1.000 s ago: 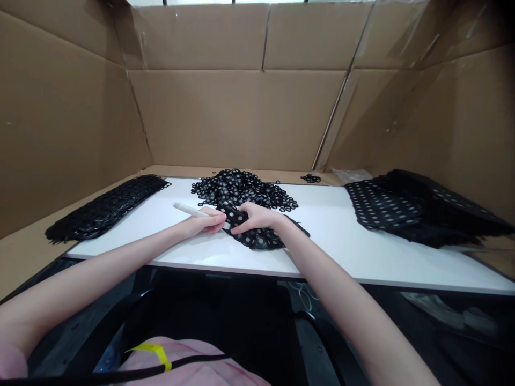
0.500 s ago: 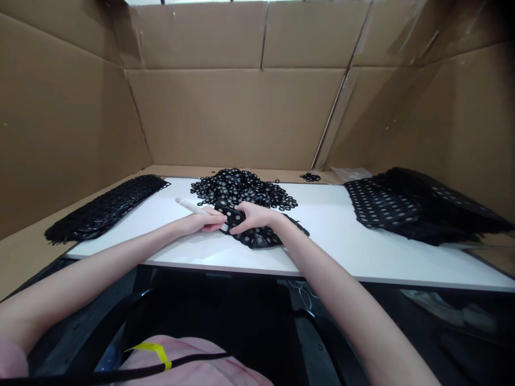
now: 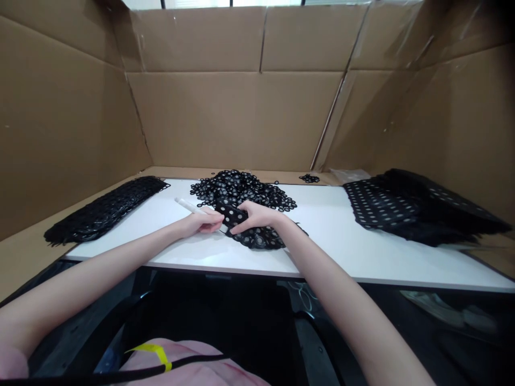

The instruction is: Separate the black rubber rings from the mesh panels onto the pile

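Observation:
My left hand [image 3: 206, 221] is closed around a white pen-like tool [image 3: 188, 205], whose rear end points up and to the left. Its front end reaches the edge of a black sheet with pale dots [image 3: 263, 238], which lies bunched on the table. My right hand [image 3: 256, 215] grips that sheet, thumb towards me and fingers behind, with a fold raised between the two hands. The fingertips of the right hand are partly hidden by the fold. Just behind the hands rises a heap of small black rings [image 3: 237, 185].
A stack of black netted strips [image 3: 108, 209] lies on the left of the white table [image 3: 333, 241]. At the right is a pile of black dotted sheets [image 3: 402, 206]. A few rings [image 3: 309, 178] lie at the back. Cardboard walls [image 3: 237, 118] enclose the table.
My left hand and the pen-like tool have shifted very slightly left, away from the sheet's fold. The right hand keeps its grip. The whole view has moved a little.

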A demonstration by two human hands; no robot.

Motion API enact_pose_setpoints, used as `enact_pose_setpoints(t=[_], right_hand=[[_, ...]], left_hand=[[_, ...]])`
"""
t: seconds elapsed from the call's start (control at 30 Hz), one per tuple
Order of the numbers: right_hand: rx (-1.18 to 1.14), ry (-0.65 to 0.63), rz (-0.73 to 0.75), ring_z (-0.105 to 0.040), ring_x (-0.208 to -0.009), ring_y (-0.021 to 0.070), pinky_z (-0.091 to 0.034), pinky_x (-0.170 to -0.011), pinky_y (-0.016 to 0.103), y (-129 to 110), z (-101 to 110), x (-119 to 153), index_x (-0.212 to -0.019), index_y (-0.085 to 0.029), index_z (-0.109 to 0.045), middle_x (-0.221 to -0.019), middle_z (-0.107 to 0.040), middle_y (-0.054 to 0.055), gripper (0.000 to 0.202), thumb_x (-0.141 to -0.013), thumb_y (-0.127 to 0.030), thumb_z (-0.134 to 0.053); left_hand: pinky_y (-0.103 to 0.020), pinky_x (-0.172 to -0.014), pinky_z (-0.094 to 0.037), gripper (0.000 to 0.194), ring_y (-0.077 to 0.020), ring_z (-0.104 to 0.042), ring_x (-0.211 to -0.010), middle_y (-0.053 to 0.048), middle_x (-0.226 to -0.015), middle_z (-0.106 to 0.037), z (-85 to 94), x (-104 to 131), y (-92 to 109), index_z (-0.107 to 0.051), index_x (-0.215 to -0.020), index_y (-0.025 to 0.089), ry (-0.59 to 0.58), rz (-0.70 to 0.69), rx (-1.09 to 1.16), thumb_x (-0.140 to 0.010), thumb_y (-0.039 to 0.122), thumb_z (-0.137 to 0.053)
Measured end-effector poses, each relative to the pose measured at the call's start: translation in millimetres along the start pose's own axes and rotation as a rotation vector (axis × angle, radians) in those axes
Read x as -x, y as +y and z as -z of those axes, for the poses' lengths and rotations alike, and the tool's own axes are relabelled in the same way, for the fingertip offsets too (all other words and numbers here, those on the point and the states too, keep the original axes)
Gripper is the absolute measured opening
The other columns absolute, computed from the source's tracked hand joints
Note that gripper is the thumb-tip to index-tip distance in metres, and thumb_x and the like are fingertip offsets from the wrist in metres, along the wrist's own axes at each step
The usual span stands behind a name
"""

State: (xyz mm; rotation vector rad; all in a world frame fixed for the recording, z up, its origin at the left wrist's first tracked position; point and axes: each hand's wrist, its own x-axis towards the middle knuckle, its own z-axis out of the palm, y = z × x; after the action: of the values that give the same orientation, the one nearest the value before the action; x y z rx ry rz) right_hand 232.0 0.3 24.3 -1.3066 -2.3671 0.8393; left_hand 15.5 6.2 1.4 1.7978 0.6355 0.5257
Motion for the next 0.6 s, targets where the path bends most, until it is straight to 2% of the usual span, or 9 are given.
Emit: enact_pose_setpoints(t=[0.13,0.27,0.33,0.43,0.53,0.6], right_hand=[[0.0,0.005,-0.026,-0.043,-0.065,0.0126,-0.032,-0.058,0.025,2.5,3.8,2.6,-0.062,-0.019,-0.047,-0.065,-0.044,-0.004,0.046,-0.049,-0.05,-0.079],[-0.03,-0.04,-0.036,-0.052,-0.071,0.0162,-0.038,-0.063,0.027,11.4,7.6,5.8,-0.068,-0.018,-0.059,-0.072,-0.058,-0.001,0.039,-0.054,-0.049,-0.078],[-0.015,-0.012,-0.025,-0.056,-0.079,0.0197,-0.042,-0.069,0.029,14.8,8.2,6.3,-0.077,-0.018,-0.064,-0.082,-0.063,0.001,0.044,-0.052,-0.052,-0.079],[0.033,0.07,0.023,-0.057,-0.088,0.0225,-0.043,-0.077,0.03,15.7,6.6,4.7,-0.086,-0.019,-0.066,-0.09,-0.064,0.003,0.054,-0.05,-0.057,-0.08],[0.009,0.089,0.102,-0.054,-0.082,0.0197,-0.041,-0.074,0.029,14.8,2.8,1.6,-0.084,-0.018,-0.063,-0.082,-0.061,0.002,0.05,-0.061,-0.061,-0.072],[-0.024,0.092,0.148,-0.051,-0.075,0.0163,-0.039,-0.069,0.027,15.4,-0.6,-1.0,-0.08,-0.018,-0.059,-0.076,-0.056,0.0,0.045,-0.071,-0.062,-0.062]], left_hand=[[-0.028,-0.045,-0.01,0.047,-0.0063,-0.023,-0.04,0.002,-0.039,-0.032,7.9,-1.0,-7.2,-0.047,-0.049,0.013,0.004,-0.013,0.123,-0.083,0.044,-0.055],[-0.026,-0.044,-0.018,0.045,-0.0057,-0.021,-0.037,0.004,-0.036,-0.027,14.1,0.5,-10.3,-0.047,-0.047,0.014,0.055,-0.06,0.258,-0.082,0.04,-0.056],[-0.026,-0.046,-0.023,0.044,-0.0058,-0.024,-0.037,0.003,-0.038,-0.032,14.4,1.2,-8.5,-0.051,-0.051,0.013,0.068,-0.08,0.306,-0.083,0.042,-0.056],[-0.024,-0.046,-0.027,0.048,-0.0068,-0.029,-0.037,0.002,-0.042,-0.04,13.5,1.4,-3.9,-0.06,-0.066,0.012,0.045,-0.078,0.344,-0.086,0.054,-0.048],[-0.024,-0.046,-0.029,0.062,-0.0095,-0.032,-0.037,0.002,-0.039,-0.04,14.5,1.1,-0.2,-0.064,-0.082,0.013,0.028,-0.097,0.362,-0.088,0.066,-0.033],[-0.024,-0.048,-0.032,0.069,-0.0106,-0.037,-0.04,0.0,-0.04,-0.043,16.5,0.5,1.3,-0.065,-0.083,0.013,0.061,-0.124,0.373,-0.086,0.07,-0.026]])
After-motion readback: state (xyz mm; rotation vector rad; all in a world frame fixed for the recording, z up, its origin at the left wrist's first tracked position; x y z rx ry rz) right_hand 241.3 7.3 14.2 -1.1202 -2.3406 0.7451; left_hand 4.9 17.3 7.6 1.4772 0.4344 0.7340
